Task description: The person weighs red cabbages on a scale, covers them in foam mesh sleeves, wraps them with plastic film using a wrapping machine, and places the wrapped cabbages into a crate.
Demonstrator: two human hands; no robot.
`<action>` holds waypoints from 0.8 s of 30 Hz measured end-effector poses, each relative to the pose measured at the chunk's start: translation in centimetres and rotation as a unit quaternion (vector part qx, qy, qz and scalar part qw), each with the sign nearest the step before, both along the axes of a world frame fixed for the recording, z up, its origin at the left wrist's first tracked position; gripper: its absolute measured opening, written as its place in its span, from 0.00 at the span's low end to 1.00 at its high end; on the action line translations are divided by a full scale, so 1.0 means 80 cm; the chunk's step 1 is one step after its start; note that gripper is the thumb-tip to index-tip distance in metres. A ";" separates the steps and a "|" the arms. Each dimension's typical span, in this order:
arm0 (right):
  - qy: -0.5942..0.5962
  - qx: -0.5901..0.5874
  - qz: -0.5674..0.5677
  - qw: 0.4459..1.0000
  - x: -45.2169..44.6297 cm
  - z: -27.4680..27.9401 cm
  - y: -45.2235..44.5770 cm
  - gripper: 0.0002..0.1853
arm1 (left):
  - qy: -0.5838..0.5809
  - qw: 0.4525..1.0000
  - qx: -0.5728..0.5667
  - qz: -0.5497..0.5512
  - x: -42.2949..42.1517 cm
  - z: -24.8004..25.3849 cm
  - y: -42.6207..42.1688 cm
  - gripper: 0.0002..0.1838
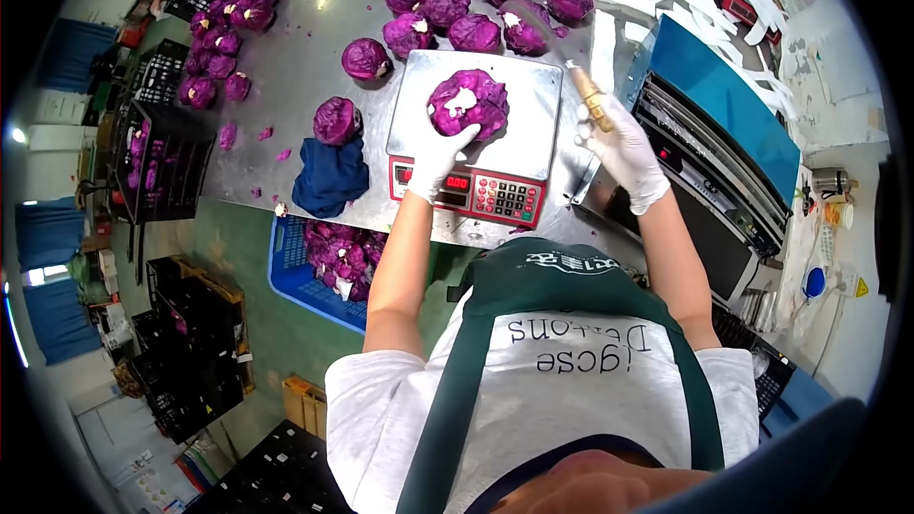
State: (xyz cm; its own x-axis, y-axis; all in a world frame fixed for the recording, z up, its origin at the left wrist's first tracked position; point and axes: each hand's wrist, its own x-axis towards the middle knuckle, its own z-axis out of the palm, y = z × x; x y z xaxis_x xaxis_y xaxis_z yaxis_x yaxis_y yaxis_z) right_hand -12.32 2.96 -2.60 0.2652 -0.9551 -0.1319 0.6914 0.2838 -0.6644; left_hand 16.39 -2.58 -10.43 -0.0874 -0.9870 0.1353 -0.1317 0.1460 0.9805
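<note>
Metal table (300, 52): loose red cabbages (473, 33) crowd toward its far edge; a bump could set them rolling.
Digital scale (533, 86): stands by the table's near edge; hand pressure on the pan would falsify your reading.
Navy cloth (328, 181): bunched at the near edge, left of the scale, against another cabbage (336, 121); a snag could drag both off.
Weighed cabbage (490, 107): on the pan, around its middle; an uneven push could roll it off.
Left hand (440, 164): fingers at the cabbage's near side; you may be gripping or merely touching, cannot tell.
Right hand (617, 143): fingers closed round the knife (585, 88) handle, beyond the scale's right edge.
Blade: blurred, by the scale's far right corner; a leftward swing could cut your left hand.
</note>
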 end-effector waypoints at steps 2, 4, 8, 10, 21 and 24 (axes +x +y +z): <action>-0.007 0.021 -0.013 1.000 0.016 -0.009 -0.002 0.24 | -0.018 1.000 -0.017 0.001 0.003 -0.006 0.004 0.47; -0.118 0.032 -0.010 0.992 0.035 -0.001 0.002 0.25 | -0.037 0.999 -0.012 0.009 0.004 -0.007 0.015 0.48; 0.051 -0.044 0.075 0.995 0.059 0.021 0.007 0.25 | -0.079 0.996 0.027 0.025 0.010 -0.009 0.026 0.48; 0.044 -0.019 0.169 0.985 0.066 0.036 0.013 0.26 | -0.061 0.998 0.024 0.022 0.009 -0.010 0.029 0.47; 0.483 -0.111 0.060 0.867 0.096 0.014 -0.026 0.19 | -0.060 0.997 0.045 0.002 0.015 -0.009 0.029 0.46; 0.575 -0.246 -0.008 0.780 0.106 -0.022 -0.030 0.19 | -0.051 0.998 0.044 -0.004 0.017 -0.014 0.025 0.46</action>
State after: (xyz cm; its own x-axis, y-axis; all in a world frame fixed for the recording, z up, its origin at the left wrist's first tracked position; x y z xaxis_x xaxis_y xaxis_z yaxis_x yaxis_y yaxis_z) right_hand -3.88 0.54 -4.36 0.2301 -0.9669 0.1101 -0.4412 -0.2045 -0.8738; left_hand 17.71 -0.56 -11.59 -0.1035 -0.9939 0.0392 -0.2302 0.0622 0.9711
